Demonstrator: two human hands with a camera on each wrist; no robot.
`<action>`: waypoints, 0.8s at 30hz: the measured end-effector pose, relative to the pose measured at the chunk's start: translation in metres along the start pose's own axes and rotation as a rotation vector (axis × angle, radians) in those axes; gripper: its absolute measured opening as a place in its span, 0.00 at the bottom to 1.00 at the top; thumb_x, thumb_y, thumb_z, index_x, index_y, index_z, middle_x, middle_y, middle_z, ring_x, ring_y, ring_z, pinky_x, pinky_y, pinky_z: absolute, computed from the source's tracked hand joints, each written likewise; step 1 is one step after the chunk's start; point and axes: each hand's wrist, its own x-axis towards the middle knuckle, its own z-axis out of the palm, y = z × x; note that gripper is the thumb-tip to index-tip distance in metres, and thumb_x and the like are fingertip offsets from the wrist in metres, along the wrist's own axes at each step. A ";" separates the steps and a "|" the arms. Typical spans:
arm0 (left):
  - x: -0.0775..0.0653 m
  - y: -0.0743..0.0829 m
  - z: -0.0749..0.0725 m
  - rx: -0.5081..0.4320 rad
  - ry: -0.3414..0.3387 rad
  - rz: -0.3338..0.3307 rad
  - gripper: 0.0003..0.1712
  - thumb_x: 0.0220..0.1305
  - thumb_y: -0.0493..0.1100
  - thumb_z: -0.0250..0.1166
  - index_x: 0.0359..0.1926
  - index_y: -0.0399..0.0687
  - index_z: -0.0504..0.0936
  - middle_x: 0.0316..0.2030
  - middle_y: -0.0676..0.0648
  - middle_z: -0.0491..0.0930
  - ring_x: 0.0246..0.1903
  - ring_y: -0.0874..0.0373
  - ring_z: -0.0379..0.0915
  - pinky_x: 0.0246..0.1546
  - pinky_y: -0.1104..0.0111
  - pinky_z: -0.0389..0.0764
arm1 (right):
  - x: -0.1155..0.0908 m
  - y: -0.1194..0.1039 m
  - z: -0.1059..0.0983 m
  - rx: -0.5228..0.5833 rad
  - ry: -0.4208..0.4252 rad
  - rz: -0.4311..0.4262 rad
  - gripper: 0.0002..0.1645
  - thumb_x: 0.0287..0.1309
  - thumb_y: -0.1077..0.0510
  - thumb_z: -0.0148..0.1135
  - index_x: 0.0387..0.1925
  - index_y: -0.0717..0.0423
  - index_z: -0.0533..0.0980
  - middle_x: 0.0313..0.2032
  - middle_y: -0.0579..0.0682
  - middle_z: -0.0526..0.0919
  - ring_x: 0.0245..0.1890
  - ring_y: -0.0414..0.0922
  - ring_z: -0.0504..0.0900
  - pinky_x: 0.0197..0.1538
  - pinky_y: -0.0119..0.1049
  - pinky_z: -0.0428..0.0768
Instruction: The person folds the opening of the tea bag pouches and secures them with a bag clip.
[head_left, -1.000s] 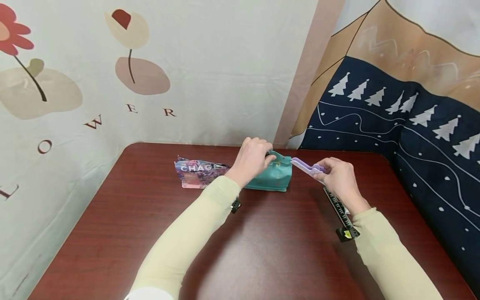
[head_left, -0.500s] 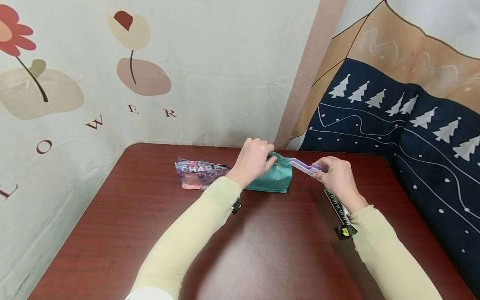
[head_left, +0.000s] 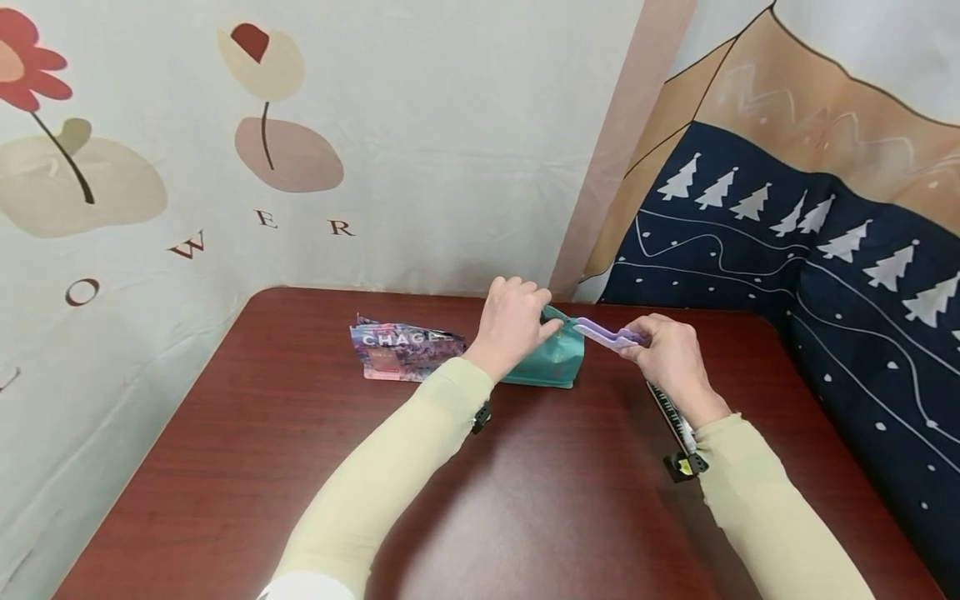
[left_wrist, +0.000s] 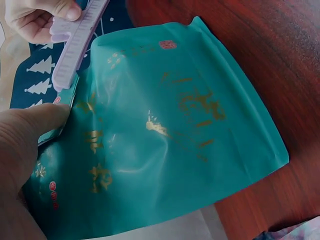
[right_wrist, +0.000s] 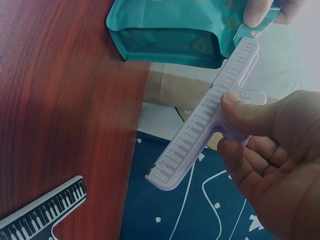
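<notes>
My left hand (head_left: 513,323) pinches the folded top of a teal foil pouch (head_left: 546,367) with gold print, which stands on the table. In the left wrist view the pouch's wide face (left_wrist: 165,125) is creased, and the thumb presses on the fold at its top edge. My right hand (head_left: 670,360) grips a pale purple bag clip (right_wrist: 205,117) printed with piano keys, thumb on one handle tab and fingers on the other. The clip's far end overlaps the pouch's folded top corner, close to the left fingertips.
Left of the teal pouch stands a purple-pink patterned pouch (head_left: 405,350) with white lettering, partly behind the left arm. A black piano-key clip (right_wrist: 47,210) lies on the dark red wooden table (head_left: 225,450), under the right wrist. Printed cloth (head_left: 450,150) hangs behind.
My right hand has moved slightly left, bringing the purple clip's end from beside the pouch onto its top corner. My left hand keeps its pinch and has shifted slightly right.
</notes>
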 end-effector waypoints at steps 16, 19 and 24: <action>-0.001 0.003 -0.001 -0.014 -0.003 -0.005 0.17 0.64 0.60 0.72 0.38 0.53 0.88 0.29 0.52 0.83 0.32 0.55 0.73 0.38 0.64 0.69 | 0.003 -0.008 0.003 0.010 -0.026 0.015 0.11 0.55 0.65 0.76 0.42 0.63 0.87 0.42 0.62 0.87 0.37 0.57 0.80 0.39 0.51 0.85; -0.001 0.003 -0.001 -0.035 -0.007 -0.004 0.17 0.64 0.59 0.72 0.37 0.52 0.88 0.28 0.52 0.82 0.31 0.55 0.72 0.38 0.64 0.69 | 0.003 -0.009 0.003 0.014 -0.034 0.022 0.11 0.55 0.65 0.76 0.42 0.63 0.87 0.42 0.63 0.87 0.38 0.57 0.80 0.38 0.50 0.85; -0.002 0.003 -0.001 -0.047 0.018 -0.004 0.16 0.61 0.59 0.73 0.33 0.52 0.87 0.25 0.52 0.80 0.29 0.55 0.71 0.37 0.64 0.68 | 0.005 -0.010 0.005 0.025 -0.026 0.015 0.11 0.55 0.66 0.76 0.42 0.63 0.87 0.42 0.63 0.87 0.37 0.57 0.81 0.39 0.51 0.85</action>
